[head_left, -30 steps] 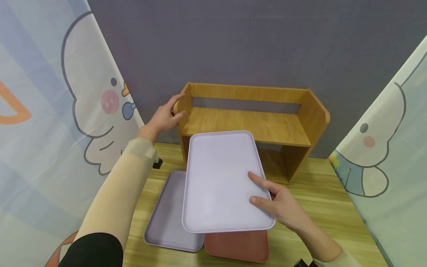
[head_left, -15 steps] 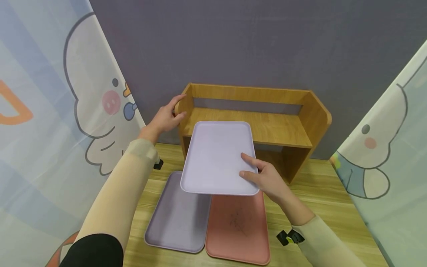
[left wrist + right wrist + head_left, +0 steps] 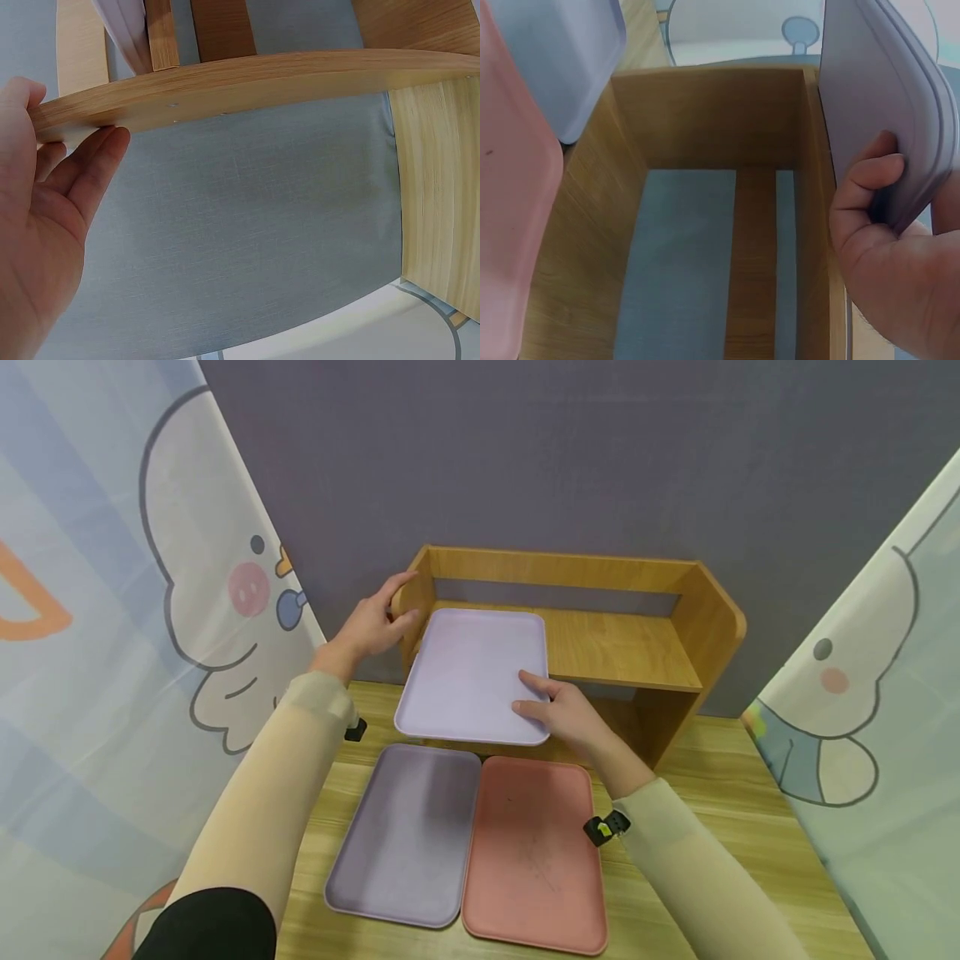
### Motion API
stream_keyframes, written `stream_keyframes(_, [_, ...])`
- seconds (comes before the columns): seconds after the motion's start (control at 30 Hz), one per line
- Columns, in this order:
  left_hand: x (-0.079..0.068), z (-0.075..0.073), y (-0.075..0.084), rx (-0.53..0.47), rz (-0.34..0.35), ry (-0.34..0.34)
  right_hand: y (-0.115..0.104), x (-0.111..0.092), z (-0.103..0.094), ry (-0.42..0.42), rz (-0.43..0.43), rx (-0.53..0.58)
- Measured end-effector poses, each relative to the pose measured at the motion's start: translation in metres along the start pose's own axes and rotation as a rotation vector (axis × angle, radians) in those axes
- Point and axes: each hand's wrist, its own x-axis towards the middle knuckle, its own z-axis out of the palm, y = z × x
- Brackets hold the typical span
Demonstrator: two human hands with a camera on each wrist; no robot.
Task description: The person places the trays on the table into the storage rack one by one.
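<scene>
My right hand [image 3: 573, 717] pinches the right edge of a pale lilac tray [image 3: 472, 681], thumb on top and fingers underneath. This tray lies over the left part of the upper board of a wooden shelf [image 3: 622, 647], its near end jutting out past the front. In the right wrist view the lilac tray [image 3: 870, 90] is close to the board; its rim shows doubled lines, so I cannot tell whether a second tray is stacked with it. My left hand [image 3: 372, 625] grips the shelf's left side panel [image 3: 225, 86], fingers curled round its front edge.
A greyish-purple tray [image 3: 408, 835] and a pink tray [image 3: 534, 852] lie side by side on the wood-grain table [image 3: 720, 793], before the shelf. Behind the shelf stands a grey panel [image 3: 570, 460]. Printed curtains [image 3: 90, 710] hang at both sides.
My right hand has carried the lilac tray forward and left, from above the two table trays to over the upper shelf board. The left hand has kept its grip on the side panel.
</scene>
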Motion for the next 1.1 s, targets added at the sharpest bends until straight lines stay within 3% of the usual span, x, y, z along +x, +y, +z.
stream_keyframes(0.17, [0.001,0.002,-0.001,0.014,0.007,0.015,-0.007,0.019,0.001,0.006,0.042,0.013])
stream_keyframes(0.37, [0.002,0.003,0.000,0.016,0.002,0.011,-0.013,0.031,0.000,0.002,0.057,-0.060])
stream_keyframes(0.7, [0.003,0.003,0.000,0.012,-0.022,-0.009,-0.011,0.045,-0.004,-0.002,0.043,-0.068])
stream_keyframes(1.1, [0.000,0.001,0.000,0.014,-0.029,-0.006,-0.013,0.052,-0.005,0.019,0.087,-0.053])
